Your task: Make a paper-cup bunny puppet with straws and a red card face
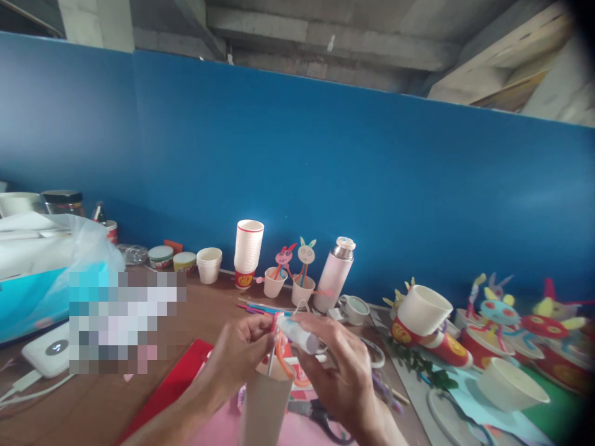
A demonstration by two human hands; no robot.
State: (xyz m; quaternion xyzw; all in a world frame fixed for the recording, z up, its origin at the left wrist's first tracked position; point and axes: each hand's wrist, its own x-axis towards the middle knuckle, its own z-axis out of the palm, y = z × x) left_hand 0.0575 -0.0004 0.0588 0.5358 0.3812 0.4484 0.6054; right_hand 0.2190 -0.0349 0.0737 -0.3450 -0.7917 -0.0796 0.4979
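My left hand point(237, 353) is closed in a pinch above a tall white paper cup point(264, 406), its fingers on a small red piece point(277, 321) whose kind I cannot make out. From the cup's mouth rise an orange pipe cleaner point(282, 359) and a thin grey stick, close under the fingers. My right hand point(346, 365) grips a white glue stick point(301, 335), tilted, with its far end against the red piece. Below that hand, black-handled scissors point(320, 416) lie on pink paper point(218, 427), partly hidden by the cup.
Two cups with paper rabbit figures point(305, 255), a stack of paper cups point(248, 254) and a thermos point(335, 272) stand along the blue partition point(297, 155). More cup figures point(499, 313) crowd the right. A plastic bag point(88, 248) and a white device point(49, 350) lie left.
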